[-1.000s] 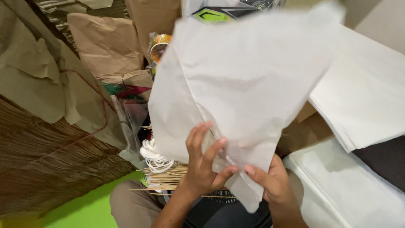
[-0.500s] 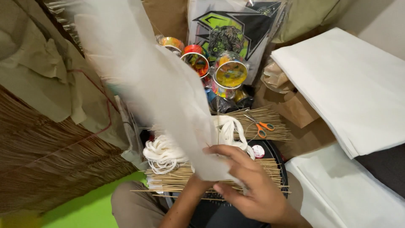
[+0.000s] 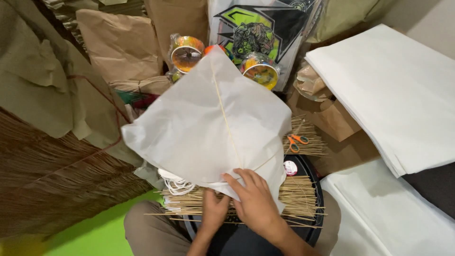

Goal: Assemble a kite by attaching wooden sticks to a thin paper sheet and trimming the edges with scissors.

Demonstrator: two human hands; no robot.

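Observation:
A white paper kite (image 3: pixel 204 128) with a thin stick spine and a bowed cross stick lies flat in front of me, its point toward the far side. My right hand (image 3: pixel 253 199) presses on its near corner, fingers spread over the paper. My left hand (image 3: pixel 214 208) rests just below that corner on a bundle of thin bamboo sticks (image 3: pixel 303 196), which lie across a round black tray (image 3: pixel 310 166) on my lap. White string (image 3: pixel 177 185) is coiled under the kite's left edge.
Orange-handled scissors (image 3: pixel 297 141) lie on more sticks at right, near a small round tape roll (image 3: pixel 290 168). Colourful thread spools (image 3: pixel 258 71) stand behind the kite. Stacks of white paper (image 3: pixel 388 85) fill the right side; brown paper bags (image 3: pixel 118 45) and a straw mat (image 3: pixel 52 180) lie at left.
The kite was held up and flapping in front of the camera; now it lies flat on the sticks, with both hands moved down to its near corner.

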